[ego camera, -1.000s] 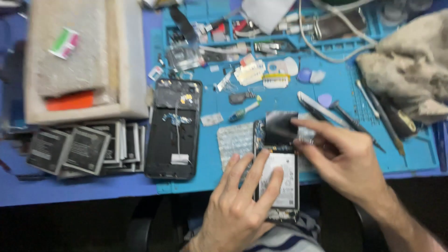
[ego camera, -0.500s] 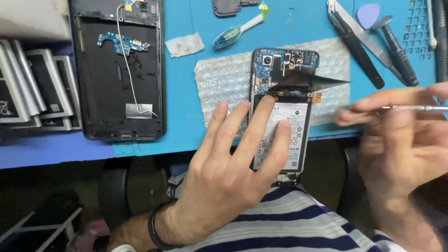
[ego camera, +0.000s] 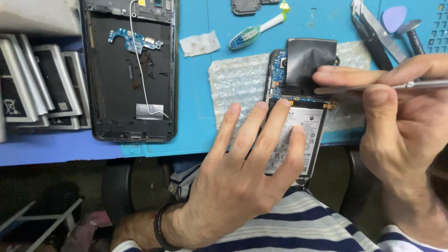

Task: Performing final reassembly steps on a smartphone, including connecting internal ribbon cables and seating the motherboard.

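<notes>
Fingers of the left hand (ego camera: 242,182) lie spread and flat on the white battery of the opened smartphone with its back cover off (ego camera: 298,116), pressing it down; that hand closes on nothing. The phone lies on a sheet of clear bubble wrap (ego camera: 238,84) at the near edge of the blue work mat on the table (ego camera: 196,126), its lower end jutting past that edge toward the person's striped shirt.

At the phone's upper half, a black flexible sheet (ego camera: 309,58) stands lifted over the blue circuit board. The right hand (ego camera: 396,121), to the right of the phone, has its grip closed around a thin silver metal tool (ego camera: 373,87), thumb below and forefinger above, and the tool's flat tip reaches the black sheet's lower right edge.

Left of the phone, well apart, lies a black empty phone frame with a small blue board and a white wire inside (ego camera: 133,70). Further left of the phone sits a row of grey flat batteries (ego camera: 42,88). Above the phone and to its left are a small toothbrush with green and white bristles (ego camera: 254,30) and a white folded wipe (ego camera: 199,43). Above the phone to its right lie silver metal tweezers (ego camera: 380,35) and a lilac plastic pick (ego camera: 395,12).
</notes>
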